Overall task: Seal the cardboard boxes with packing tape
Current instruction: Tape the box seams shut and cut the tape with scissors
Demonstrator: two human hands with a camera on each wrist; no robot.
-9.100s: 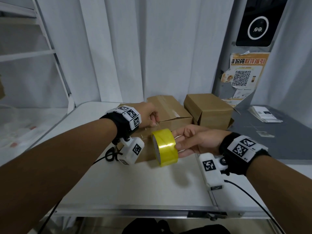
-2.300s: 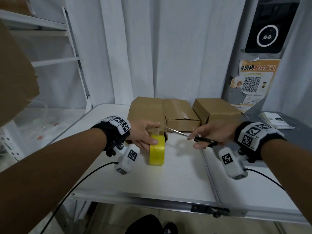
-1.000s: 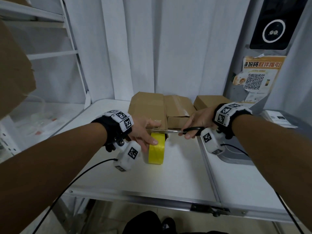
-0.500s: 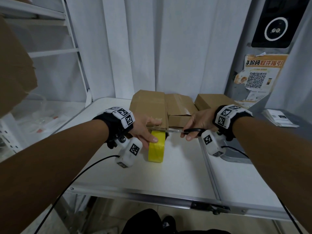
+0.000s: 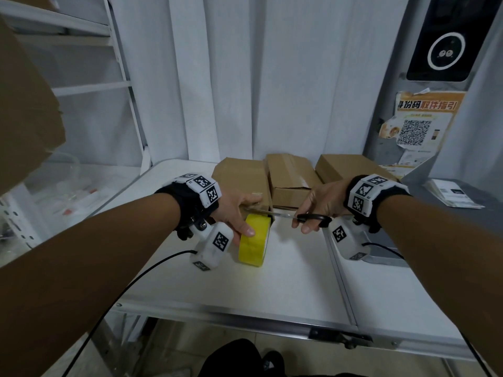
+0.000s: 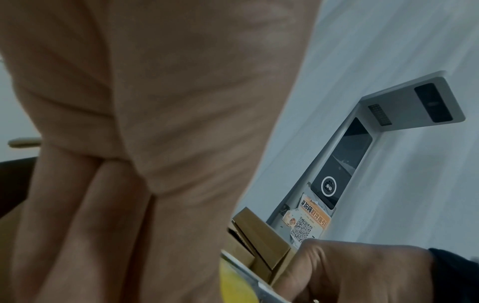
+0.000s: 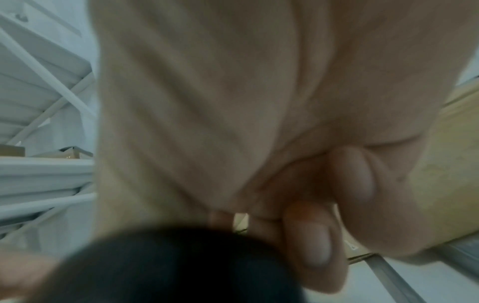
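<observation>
A yellow tape roll (image 5: 254, 240) stands on edge on the white table (image 5: 285, 284), right in front of the nearest cardboard box (image 5: 242, 178). My left hand (image 5: 241, 210) grips the roll from above, thumb on its near rim. My right hand (image 5: 315, 208) holds black-handled scissors (image 5: 313, 218); their blades (image 5: 265, 212) reach left across the top of the roll, between it and the box. In the left wrist view the yellow roll (image 6: 233, 287) and a blade (image 6: 249, 274) show under the palm. The right wrist view is mostly palm, curled fingers (image 7: 316, 242) and a dark handle (image 7: 181, 266).
Two more cardboard boxes (image 5: 291, 178) (image 5: 345, 167) sit behind, against white curtains. A grey counter (image 5: 441, 210) with leaflets (image 5: 451, 195) adjoins on the right below a QR poster (image 5: 419, 123). White shelving (image 5: 81, 88) stands left; a brown cardboard piece (image 5: 24, 110) hangs at top left.
Over the last second the scissors' blades have stayed across the top of the roll with little movement. Earlier, my right hand held the roll; it now holds scissors and my left hand holds the roll.
</observation>
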